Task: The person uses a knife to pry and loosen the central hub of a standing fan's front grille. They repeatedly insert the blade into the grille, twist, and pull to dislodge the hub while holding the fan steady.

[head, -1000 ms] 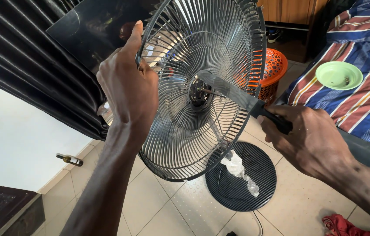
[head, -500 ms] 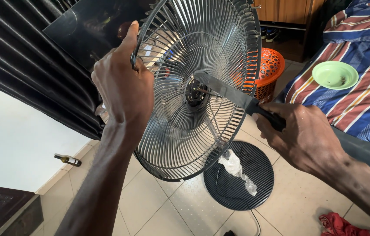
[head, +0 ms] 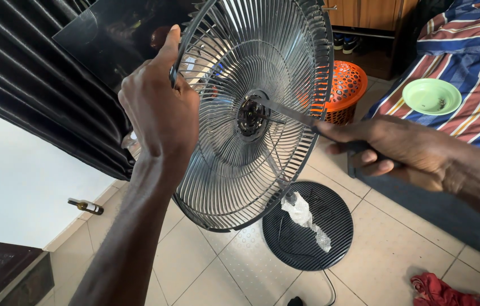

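Left hand (head: 160, 113) grips the rim of the wire fan guard (head: 251, 107), thumb hooked over the top edge, fingers wrapped behind the wires. Right hand (head: 404, 150) is closed on the dark handle of a knife (head: 291, 113); its flat blade reaches in to the hub at the guard's centre, tip touching the middle fitting. The guard is tilted, held up above the round black fan base (head: 308, 226) on the tiled floor (head: 398, 260). A crumpled bit of clear plastic wrap (head: 305, 218) sits on the base by the pole. Orange perforated basket (head: 345, 88) stands behind the guard. Green bowl (head: 435, 96) rests on the striped bed cover (head: 478, 73) at right. Dark curtain (head: 18, 73) hangs left, small bottle (head: 85, 206) lies on the floor by the wall, red cloth (head: 441, 292) at bottom right.
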